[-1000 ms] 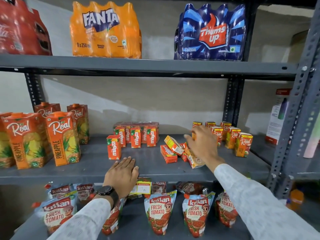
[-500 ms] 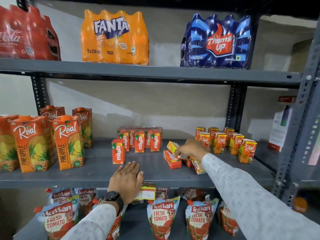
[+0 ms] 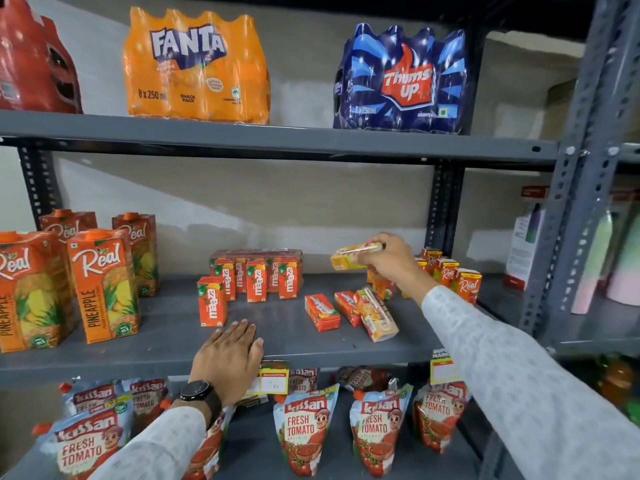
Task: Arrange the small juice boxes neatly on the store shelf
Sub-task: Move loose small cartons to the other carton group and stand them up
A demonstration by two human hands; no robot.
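My right hand (image 3: 388,261) holds a small yellow-orange juice box (image 3: 349,256) lifted sideways above the grey middle shelf (image 3: 277,327). Below it three small boxes lie toppled: a red one (image 3: 321,312), another red one (image 3: 348,308) and a yellow one (image 3: 377,317). Upright small Real boxes (image 3: 450,275) stand in a group behind my right arm. Small Maaza boxes (image 3: 256,278) stand upright at the shelf's middle, with one Maaza box (image 3: 212,301) in front. My left hand (image 3: 228,358) rests flat on the shelf's front edge, holding nothing.
Large Real pineapple cartons (image 3: 104,285) stand at the shelf's left. Fanta (image 3: 197,67) and Thums Up (image 3: 401,77) packs sit on the shelf above. Kissan tomato pouches (image 3: 304,431) fill the shelf below. A grey upright post (image 3: 568,237) stands at the right.
My right hand has picked a small juice box from the toppled pile and raised it above the shelf. My left hand has stayed flat on the shelf edge.
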